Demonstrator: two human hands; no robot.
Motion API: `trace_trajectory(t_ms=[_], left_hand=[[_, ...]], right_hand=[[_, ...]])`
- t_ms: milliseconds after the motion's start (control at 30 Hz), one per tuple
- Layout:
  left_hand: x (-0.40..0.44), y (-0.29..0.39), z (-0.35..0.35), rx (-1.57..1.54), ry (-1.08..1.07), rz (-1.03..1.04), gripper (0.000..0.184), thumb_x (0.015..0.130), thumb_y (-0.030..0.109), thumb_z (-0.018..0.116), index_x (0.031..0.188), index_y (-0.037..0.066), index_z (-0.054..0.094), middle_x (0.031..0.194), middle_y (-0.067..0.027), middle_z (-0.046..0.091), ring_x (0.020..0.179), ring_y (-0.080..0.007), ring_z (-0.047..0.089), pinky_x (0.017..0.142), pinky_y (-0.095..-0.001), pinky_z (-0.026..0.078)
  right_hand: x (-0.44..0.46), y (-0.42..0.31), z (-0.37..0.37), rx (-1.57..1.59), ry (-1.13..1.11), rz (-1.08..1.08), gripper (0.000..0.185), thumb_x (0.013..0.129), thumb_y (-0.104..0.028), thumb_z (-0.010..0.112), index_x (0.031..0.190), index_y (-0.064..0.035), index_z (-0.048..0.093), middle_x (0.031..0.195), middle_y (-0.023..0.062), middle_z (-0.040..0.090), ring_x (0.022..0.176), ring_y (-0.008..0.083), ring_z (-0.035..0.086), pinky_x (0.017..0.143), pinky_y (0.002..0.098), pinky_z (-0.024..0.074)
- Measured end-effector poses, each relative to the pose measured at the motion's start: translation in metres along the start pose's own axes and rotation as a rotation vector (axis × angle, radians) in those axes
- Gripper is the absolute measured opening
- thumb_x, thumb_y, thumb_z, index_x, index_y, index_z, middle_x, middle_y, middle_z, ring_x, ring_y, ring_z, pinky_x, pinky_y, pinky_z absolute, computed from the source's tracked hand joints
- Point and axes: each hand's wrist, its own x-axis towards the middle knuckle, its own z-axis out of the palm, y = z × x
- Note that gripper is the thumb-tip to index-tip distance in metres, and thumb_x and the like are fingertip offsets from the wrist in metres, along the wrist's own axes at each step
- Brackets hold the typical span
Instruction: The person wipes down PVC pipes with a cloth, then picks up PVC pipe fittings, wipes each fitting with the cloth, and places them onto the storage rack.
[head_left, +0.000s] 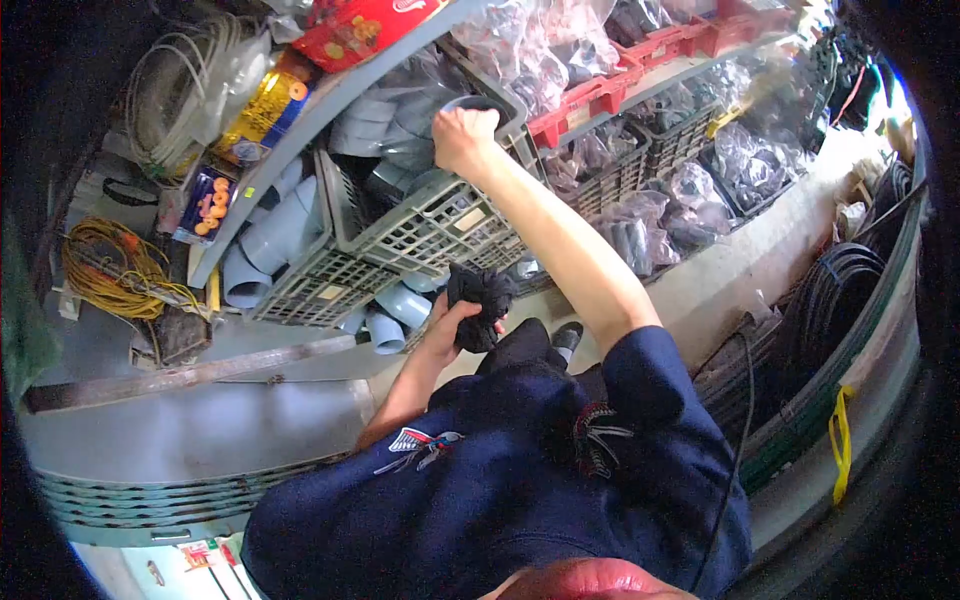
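The operator's dark blue short-sleeved shirt [520, 480] occupies the bottom centre of the frame; a dark shoe [568, 335] shows just above it, near the centre. The left hand [440, 333], at the centre, is closed around a crumpled black bundle [480, 300]; the thumb presses on its near side, and its material cannot be determined. A group of grey pipe fittings [400, 305] lies just beyond and to the left of the bundle; their open ends face the lower part of the frame.

The right arm extends from the right of centre to the upper centre; the right hand [466, 142] has its fingers curled inward at the side of a black lattice crate [440, 235]; whether it grips the crate, grips a fitting or only rests there cannot be determined. Grey pipe sockets [375, 130] fill the crate, partly under clear film; a larger grey pipe elbow [280, 235] lies to its left.

A coil of yellow cable [112, 270] is at the left of the frame; coils of black hose [845, 285] are at the right; red crates [585, 105] with bagged parts [545, 55] line the shelving at the upper right.
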Motion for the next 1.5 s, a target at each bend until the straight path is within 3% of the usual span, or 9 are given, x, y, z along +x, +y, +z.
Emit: trace_trajectory(t_ms=[433,633,800,933,1067,1167,1300,1333,1500], left_hand=[[-0.051,0.083,-0.031,0.024,0.148,0.395,0.059,0.086,0.025,0.061,0.135,-0.007,0.055,0.106,-0.0219,0.071,0.087,-0.0339,0.073,0.078,-0.0459,0.062],[-0.028,0.133,-0.025,-0.432,-0.084,0.394,0.077,0.098,0.061,0.058,0.151,0.007,0.050,0.137,-0.0161,0.064,0.126,-0.0355,0.062,0.097,-0.0626,0.055],[0.045,0.140,0.052,-0.584,-0.687,0.237,0.111,0.083,0.091,0.053,0.157,0.009,0.044,0.154,-0.0134,0.054,0.142,-0.0378,0.052,0.112,-0.0728,0.043],[0.078,0.131,0.113,-0.383,-0.158,0.320,0.104,0.087,0.086,0.057,0.161,0.016,0.041,0.163,-0.0124,0.046,0.145,-0.0352,0.050,0.121,-0.0582,0.041],[0.115,0.106,0.137,-0.198,-0.353,0.325,0.103,0.088,0.085,0.057,0.162,0.015,0.040,0.162,-0.0127,0.046,0.145,-0.0349,0.050,0.120,-0.0574,0.042],[0.153,0.074,0.145,0.047,-0.405,0.385,0.109,0.086,0.090,0.053,0.163,0.014,0.037,0.162,-0.0132,0.047,0.144,-0.0364,0.050,0.118,-0.0569,0.043],[0.195,0.035,0.188,0.242,-0.833,0.259,0.119,0.083,0.095,0.048,0.165,0.010,0.032,0.165,-0.0125,0.043,0.147,-0.0366,0.047,0.120,-0.0568,0.038],[0.201,0.032,0.205,0.130,-0.876,-0.003,0.121,0.069,0.078,0.082,0.158,0.005,0.042,0.156,-0.0112,0.051,0.140,-0.0263,0.053,0.116,-0.0442,0.044],[0.259,-0.014,0.252,0.466,-0.807,-0.124,0.062,0.089,0.039,0.083,0.134,0.001,0.064,0.122,-0.0097,0.071,0.112,-0.0200,0.069,0.097,-0.0366,0.055]], right_hand=[[-0.016,-0.007,-0.087,0.313,0.025,0.039,0.041,0.078,-0.023,0.073,0.116,-0.0116,0.077,0.123,0.0145,0.073,0.127,0.0341,0.065,0.105,0.0668,0.0429],[-0.125,0.029,-0.181,0.488,0.541,-0.419,0.034,0.087,-0.013,0.078,0.115,0.0046,0.069,0.120,0.0211,0.063,0.116,0.0393,0.061,0.101,0.0432,0.0491],[-0.238,0.050,-0.199,0.426,0.553,-0.507,0.018,0.078,-0.010,0.081,0.091,-0.0083,0.069,0.152,0.0180,0.051,0.151,0.0462,0.036,0.124,0.0713,0.0174],[-0.282,0.067,-0.166,0.340,0.590,-0.392,0.016,0.076,-0.009,0.083,0.088,-0.0114,0.072,0.164,0.0173,0.041,0.157,0.0469,0.028,0.125,0.0753,0.0066],[-0.308,0.098,-0.144,0.429,0.732,-0.245,0.039,0.075,-0.017,0.088,0.113,-0.0193,0.078,0.168,0.0180,0.037,0.159,0.0472,0.023,0.126,0.0710,0.0092],[-0.329,0.131,-0.115,1.583,1.109,0.192,0.109,0.091,-0.049,0.080,0.169,-0.0296,0.006,0.172,0.0210,0.020,0.159,0.0384,0.023,0.119,0.0634,0.0387],[-0.368,0.206,-0.030,2.606,0.507,0.419,0.094,0.095,-0.071,0.063,0.160,-0.0069,0.038,0.156,0.0188,0.051,0.139,0.0319,0.055,0.111,0.0483,0.0515],[-0.373,0.216,0.013,2.697,0.499,0.541,0.085,0.096,-0.063,0.067,0.153,-0.0025,0.048,0.147,0.0175,0.060,0.127,0.0301,0.065,0.108,0.0457,0.0546],[-0.408,0.215,0.062,2.582,0.937,0.314,0.089,0.088,-0.057,0.074,0.154,-0.0034,0.046,0.145,0.0212,0.060,0.121,0.0356,0.068,0.103,0.0499,0.0577]])
